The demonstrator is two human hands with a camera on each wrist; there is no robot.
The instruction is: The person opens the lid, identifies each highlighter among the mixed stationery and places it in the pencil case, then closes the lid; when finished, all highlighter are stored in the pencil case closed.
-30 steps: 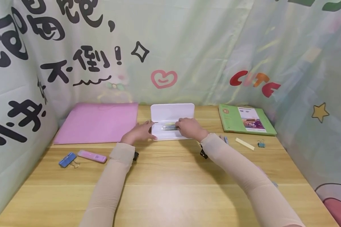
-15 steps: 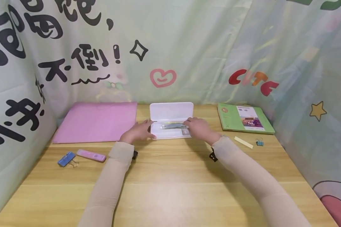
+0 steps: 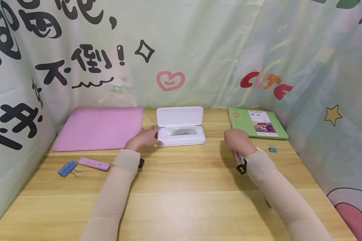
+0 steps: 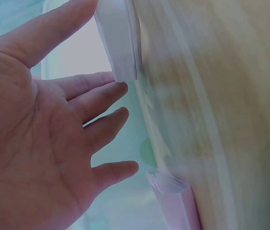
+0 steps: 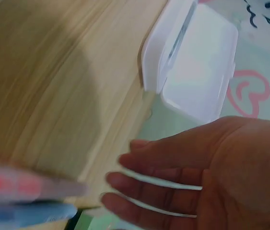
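Note:
A white pencil case (image 3: 199,136) lies on the table with its lid (image 3: 179,116) raised. Inside it rest several slim pens (image 3: 182,131). My left hand (image 3: 144,138) is at the left end of the case; its thumb and forefinger touch that end and the other fingers stretch out free, as the left wrist view shows. My right hand (image 3: 239,142), holding nothing, hovers over the table right of the case with loosely bent fingers. Close by are a pinkish pen (image 5: 27,184) and a blue pen (image 5: 31,214), partly covered by the hand in the head view.
A pink folder (image 3: 99,129) lies back left. In front of it are a blue binder clip (image 3: 67,168) and a pink highlighter-like stick (image 3: 94,164). A green book (image 3: 253,124) and a small teal binder clip (image 3: 273,148) lie at right. A printed curtain surrounds the table.
My right hand has left the pens in the case and moved right to the loose pens on the table. The left hand stays at the case. The head view has shifted slightly.

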